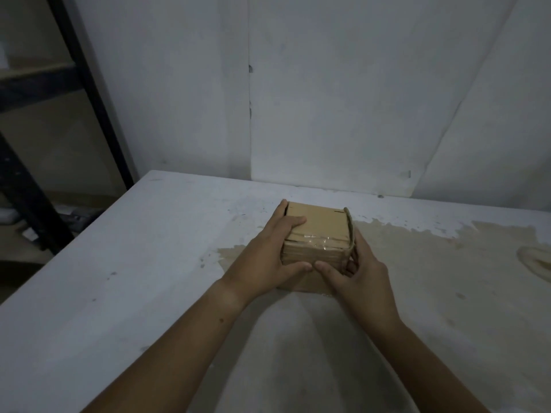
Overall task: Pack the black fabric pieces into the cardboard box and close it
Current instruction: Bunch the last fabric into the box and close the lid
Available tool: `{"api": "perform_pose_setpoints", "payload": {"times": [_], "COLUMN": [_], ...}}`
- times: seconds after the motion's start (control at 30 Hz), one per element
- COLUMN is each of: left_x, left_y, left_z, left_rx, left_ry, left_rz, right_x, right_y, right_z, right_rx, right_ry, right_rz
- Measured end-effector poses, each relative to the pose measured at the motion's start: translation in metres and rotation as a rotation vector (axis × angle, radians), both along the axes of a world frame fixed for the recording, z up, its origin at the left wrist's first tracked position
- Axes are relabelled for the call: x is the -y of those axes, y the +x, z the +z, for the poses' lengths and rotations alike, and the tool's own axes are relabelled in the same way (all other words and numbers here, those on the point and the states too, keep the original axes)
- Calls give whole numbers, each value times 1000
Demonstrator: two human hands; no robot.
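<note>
**Both hands on the closed cardboard box**

A strip of clear tape [315, 241] crosses the box's front top edge; faint print on it is too blurred to read. At nine o'clock stands a dark metal shelving frame [86, 93]. The white-painted table [125, 278], its paint worn to bare wood toward three o'clock, meets a white panelled wall [328, 99]. The left hand [268, 254] wraps the cardboard box [320, 223], lid down, at centre, thumb on its front face. The right hand [356, 272] presses the right side flap, fingers curled. No fabric shows.
</note>
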State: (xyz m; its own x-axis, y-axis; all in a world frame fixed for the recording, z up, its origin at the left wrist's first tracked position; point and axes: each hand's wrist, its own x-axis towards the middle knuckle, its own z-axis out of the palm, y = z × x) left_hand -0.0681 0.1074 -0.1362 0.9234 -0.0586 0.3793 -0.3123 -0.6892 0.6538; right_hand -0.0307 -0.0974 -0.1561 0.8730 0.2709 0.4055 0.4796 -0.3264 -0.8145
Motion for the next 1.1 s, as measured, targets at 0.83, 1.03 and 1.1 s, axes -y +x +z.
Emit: {"api": "perform_pose_setpoints", "payload": {"times": [0.83,1.03,1.1], "left_x": [10,5,9], "left_y": [-4,16,11], "left_z": [-24,-27,-24], "left_rx": [-111,-113,-144], "left_ry": [-342,-337,-365], "left_rz": [59,68,60], "right_x": [-3,-7,-4], "right_y": [24,48,48], "right_z": [-6,-13,-14], "right_rx": [-112,-168,-220], "right_ry": [-4,14,-33], "right_rz": [45,46,43]}}
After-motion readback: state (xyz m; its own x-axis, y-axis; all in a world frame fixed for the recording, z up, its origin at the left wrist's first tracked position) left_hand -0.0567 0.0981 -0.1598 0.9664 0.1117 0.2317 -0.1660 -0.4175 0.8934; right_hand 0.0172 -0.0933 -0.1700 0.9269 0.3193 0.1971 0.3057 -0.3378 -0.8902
